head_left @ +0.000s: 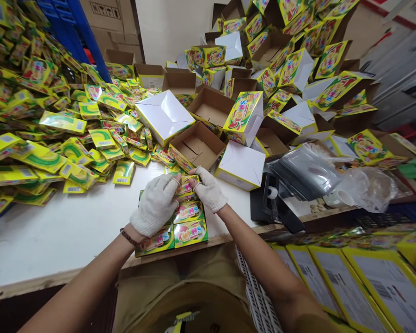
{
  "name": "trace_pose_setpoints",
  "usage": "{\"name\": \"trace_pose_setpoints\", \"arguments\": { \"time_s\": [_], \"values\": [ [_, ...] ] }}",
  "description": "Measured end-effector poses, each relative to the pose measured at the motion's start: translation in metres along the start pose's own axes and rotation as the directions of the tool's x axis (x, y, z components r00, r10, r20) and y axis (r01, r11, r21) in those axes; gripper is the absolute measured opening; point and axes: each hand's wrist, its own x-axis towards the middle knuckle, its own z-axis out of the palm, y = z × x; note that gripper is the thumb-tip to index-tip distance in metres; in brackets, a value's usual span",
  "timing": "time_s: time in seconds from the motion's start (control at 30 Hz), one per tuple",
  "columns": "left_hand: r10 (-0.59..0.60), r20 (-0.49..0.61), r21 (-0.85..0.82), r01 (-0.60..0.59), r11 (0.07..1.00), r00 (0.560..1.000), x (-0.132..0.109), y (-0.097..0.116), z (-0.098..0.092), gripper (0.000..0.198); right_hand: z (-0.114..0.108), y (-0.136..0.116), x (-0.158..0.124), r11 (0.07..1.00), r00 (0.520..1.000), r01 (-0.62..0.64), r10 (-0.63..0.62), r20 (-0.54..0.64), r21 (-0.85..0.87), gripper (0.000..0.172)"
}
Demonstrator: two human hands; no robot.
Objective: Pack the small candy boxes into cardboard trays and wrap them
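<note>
Both my hands wear white knit gloves. My left hand [156,203] and my right hand [208,188] pinch opposite ends of a small yellow candy packet [185,186]. It sits at the far end of a block of like packets [189,225] laid flat in rows at the near edge of the white table [55,231]. My left palm covers part of the block's left side. Just beyond my fingers stands an open brown-lined carton [197,147].
A big heap of loose yellow packets [48,120] covers the table's left. Open and folded cartons [249,88] pile up behind and right. A black machine [273,199] under clear plastic [333,178] sits right. Flat yellow boxes [350,282] line the lower right.
</note>
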Motion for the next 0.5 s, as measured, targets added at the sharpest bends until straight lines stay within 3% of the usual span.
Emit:
{"name": "trace_pose_setpoints", "arguments": {
  "time_s": [0.13, 0.27, 0.5],
  "values": [
    [-0.06, 0.164, -0.007, 0.062, 0.998, 0.985, 0.004, -0.011, 0.012, 0.032, 0.004, 0.026, -0.001, 0.992, 0.999, -0.048, 0.046, -0.023, -0.114, 0.014],
    [-0.048, 0.147, -0.046, 0.056, 0.997, 0.988, -0.003, -0.015, 0.02, 0.032, 0.008, 0.039, -0.007, 0.985, 0.991, 0.058, -0.077, -0.111, -0.165, 0.01],
    [0.043, 0.195, 0.051, -0.054, 0.997, 0.98, -0.013, -0.013, 0.022, 0.045, 0.01, 0.046, -0.009, 0.982, 0.996, 0.089, -0.084, 0.032, -0.168, 0.023]
  ]
}}
